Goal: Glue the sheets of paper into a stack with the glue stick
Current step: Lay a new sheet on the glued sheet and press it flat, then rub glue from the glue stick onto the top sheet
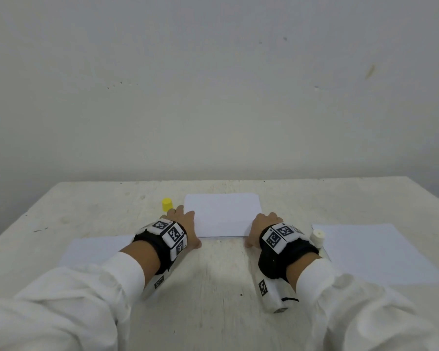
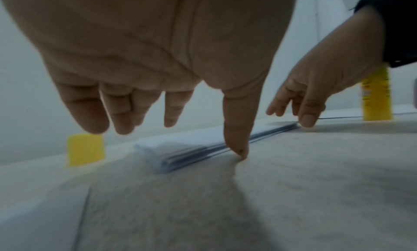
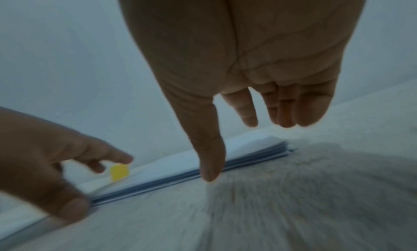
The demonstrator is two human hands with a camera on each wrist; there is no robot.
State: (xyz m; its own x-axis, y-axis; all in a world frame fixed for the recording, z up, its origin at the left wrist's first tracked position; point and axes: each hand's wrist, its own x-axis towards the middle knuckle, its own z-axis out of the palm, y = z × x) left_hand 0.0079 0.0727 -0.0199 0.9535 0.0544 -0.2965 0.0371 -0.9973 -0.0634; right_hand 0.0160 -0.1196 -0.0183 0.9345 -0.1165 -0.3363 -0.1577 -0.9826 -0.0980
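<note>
The left hand (image 1: 185, 225) sits at the lower left corner of the paper stack (image 1: 222, 214), just below the middle of the head view. Its grip is loose and holds nothing: the fingers are fairly straight and spread, and in the left wrist view the thumb (image 2: 235, 130) points down with its tip on the table (image 1: 213, 274), right against the near edge of the stack. The right hand (image 1: 262, 224) mirrors it at the stack's lower right corner, fingers also extended and closed on nothing; the right wrist view shows its thumb (image 3: 208, 156) tip down at the same near edge, the other fingers hovering above the sheets.

The stack lies flat in the centre of the table, several layers visible along its edge from the wrist cameras. A yellow cap (image 1: 167, 204) stands upright just left of the stack's far left corner, beyond the left hand's fingers. The glue stick (image 1: 317, 238) stands upright right of the right wrist, its pale tip exposed, its yellow body seen in the left wrist view. It rests on the near left corner of a loose sheet (image 1: 378, 252) at the right of the frame. Another loose sheet (image 1: 96, 249) lies at lower left, partly under the left forearm.
</note>
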